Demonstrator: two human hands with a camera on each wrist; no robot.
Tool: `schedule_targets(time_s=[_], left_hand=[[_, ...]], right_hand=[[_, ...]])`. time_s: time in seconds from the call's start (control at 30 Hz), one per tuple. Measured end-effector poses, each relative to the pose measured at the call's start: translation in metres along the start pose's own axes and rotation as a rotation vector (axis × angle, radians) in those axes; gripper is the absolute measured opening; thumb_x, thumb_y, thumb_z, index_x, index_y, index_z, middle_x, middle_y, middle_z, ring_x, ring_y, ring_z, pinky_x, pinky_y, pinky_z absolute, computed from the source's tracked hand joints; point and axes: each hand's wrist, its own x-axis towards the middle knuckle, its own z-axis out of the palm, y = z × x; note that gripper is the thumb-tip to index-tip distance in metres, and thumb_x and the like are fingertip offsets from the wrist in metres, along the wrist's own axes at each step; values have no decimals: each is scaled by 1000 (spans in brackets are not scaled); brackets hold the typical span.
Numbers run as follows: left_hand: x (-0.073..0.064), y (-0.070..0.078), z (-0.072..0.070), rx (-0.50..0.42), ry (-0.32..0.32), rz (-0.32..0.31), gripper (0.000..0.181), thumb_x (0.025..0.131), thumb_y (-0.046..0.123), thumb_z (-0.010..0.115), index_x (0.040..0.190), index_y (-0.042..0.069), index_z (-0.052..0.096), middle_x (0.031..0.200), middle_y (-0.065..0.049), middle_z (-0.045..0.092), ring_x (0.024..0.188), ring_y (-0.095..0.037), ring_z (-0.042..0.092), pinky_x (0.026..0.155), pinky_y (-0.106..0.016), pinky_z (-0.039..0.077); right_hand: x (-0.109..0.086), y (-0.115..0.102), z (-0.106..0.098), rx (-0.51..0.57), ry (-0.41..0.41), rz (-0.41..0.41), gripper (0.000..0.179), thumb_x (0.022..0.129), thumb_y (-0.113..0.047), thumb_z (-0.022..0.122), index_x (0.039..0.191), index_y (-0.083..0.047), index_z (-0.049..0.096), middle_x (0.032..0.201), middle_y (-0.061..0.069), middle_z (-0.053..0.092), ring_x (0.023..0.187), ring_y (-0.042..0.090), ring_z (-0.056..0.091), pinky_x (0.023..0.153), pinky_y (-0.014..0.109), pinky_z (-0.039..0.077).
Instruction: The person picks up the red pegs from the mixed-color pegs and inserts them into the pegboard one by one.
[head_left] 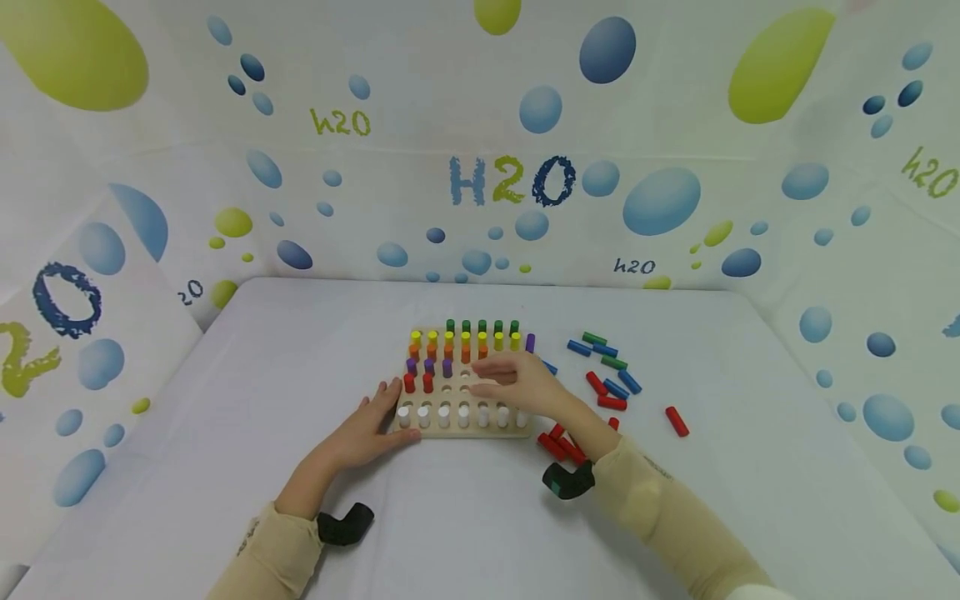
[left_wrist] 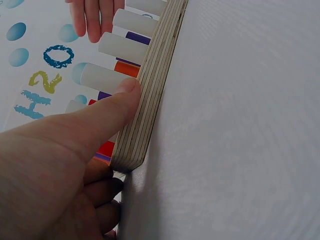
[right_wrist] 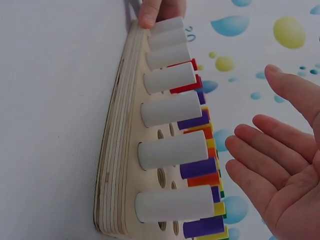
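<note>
A wooden pegboard (head_left: 459, 432) lies on the table, with rows of coloured pegs standing in it. Several white pegs (right_wrist: 170, 110) fill the front row; two red pegs (head_left: 428, 383) stand behind them at the left. Farther back come purple pegs (head_left: 429, 367), then orange, yellow and green ones. My left hand (head_left: 365, 433) holds the board's front left corner, thumb along the front edge, fingers at the left side. Over the board's right part hovers my right hand (head_left: 521, 383), fingers extended and apart from the thumb, nothing between them. It hides some holes and pegs.
Loose red pegs (head_left: 677, 422), blue pegs (head_left: 630, 382) and green pegs (head_left: 614, 363) lie scattered on the white table right of the board. Several red ones lie close by my right wrist. A patterned cloth (head_left: 420, 125) hangs behind the table.
</note>
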Motion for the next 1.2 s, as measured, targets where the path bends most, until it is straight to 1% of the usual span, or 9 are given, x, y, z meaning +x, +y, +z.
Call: schedule_targets(time_s=[0.07,0.13,0.27,0.33,0.5,0.57,0.77,1.0,1.2], left_hand=[[0,0,0,-1,-2,-3,94,82,49,61,143,-5,14,150,-20,11,137,-35,2,109,-51,2],[0,0,-1,-2,-3,-4,94,82,49,61,144,-5,14,150,-20,11,137,-35,2,109,-51,2],[0,1,-1,1,-2,-4,94,82,49,61,144,-5,14,150,-20,12,137,-35,2,110,-51,2],[0,1,-1,5,0,-1,94,82,49,61,144,-5,14,150,-20,12,137,-35,3,110,-51,3],[1,2,0,7,-9,-9,94,82,50,61,144,-4,14,150,-19,12,138,-34,2,110,-50,3],[1,2,-1,1,-14,-19,95,82,50,61,144,-3,13,150,-18,11,138,-34,1,110,-50,3],[0,2,-1,-9,-13,-22,95,82,50,61,144,-3,13,150,-19,11,138,-34,1,110,-50,2],[0,1,1,-10,-17,-21,96,81,51,61,144,-3,14,150,-18,11,138,-33,1,110,-50,2],[-1,2,-1,-4,-9,-14,95,82,50,61,144,-4,14,150,-20,11,138,-35,2,110,-50,2]], right_hand=[[-3,2,-2,9,3,-10,49,82,-33,68,121,-5,58,119,8,61,108,20,58,89,31,48],[-5,4,-4,17,7,4,51,82,-35,68,122,-5,58,120,7,60,108,19,58,88,31,48],[-10,8,-8,16,24,56,55,79,-41,69,123,-10,58,121,4,60,108,18,58,86,30,49],[-14,11,-11,10,36,57,56,79,-41,69,123,-10,58,120,4,60,109,20,58,86,31,49],[-26,15,-17,3,61,55,52,82,-36,68,123,-6,57,121,8,59,111,24,56,87,32,49],[-31,16,-19,11,76,72,51,82,-34,68,123,-6,58,122,8,59,111,24,56,87,33,48],[-43,22,-27,17,133,123,50,81,-35,69,123,-8,58,123,7,58,111,24,56,88,35,48],[-56,37,-38,-46,169,118,52,82,-39,67,121,-6,59,121,9,59,112,26,55,86,35,49],[-66,44,-43,-96,194,134,51,81,-39,67,120,-8,60,119,9,60,111,25,56,86,37,49]])
